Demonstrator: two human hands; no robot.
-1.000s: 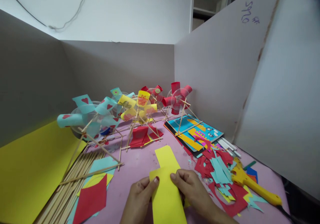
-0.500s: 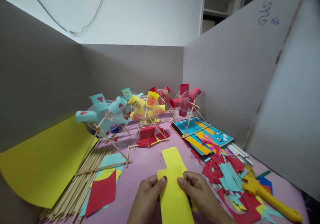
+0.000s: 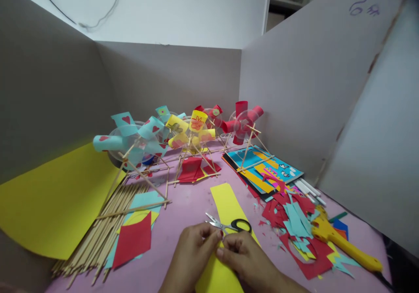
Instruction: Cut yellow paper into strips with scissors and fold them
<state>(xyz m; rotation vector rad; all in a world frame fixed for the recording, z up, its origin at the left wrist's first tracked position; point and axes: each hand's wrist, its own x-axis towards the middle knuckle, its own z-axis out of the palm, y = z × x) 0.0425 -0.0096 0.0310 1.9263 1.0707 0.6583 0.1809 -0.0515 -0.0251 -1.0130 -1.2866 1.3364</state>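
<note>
Both hands pinch a yellow paper strip point(image 3: 218, 272) near its far end, close to the table's front. My left hand point(image 3: 194, 253) has thumb and fingertips closed on the paper. Almost touching it, my right hand point(image 3: 246, 254) grips the same strip. Just beyond the fingertips lies a pair of scissors point(image 3: 225, 226) with black handles, blades pointing left. It rests across a second yellow paper strip point(image 3: 225, 201) on the table. The scissors' lower part is partly covered by my hands.
Paper-bladed wheels on stick stands, including a blue wheel point(image 3: 131, 142), a yellow wheel point(image 3: 191, 129) and a red wheel point(image 3: 242, 122), stand behind. Bamboo sticks point(image 3: 94, 236) and red paper point(image 3: 133, 238) lie left. Paper scraps point(image 3: 296, 223), a yellow glue gun point(image 3: 347, 245) and booklets point(image 3: 262, 166) lie right.
The held yellow strip has come down towards me, and my hands have drawn together at its far end. The scissors now show beyond them. The view has shifted slightly.
</note>
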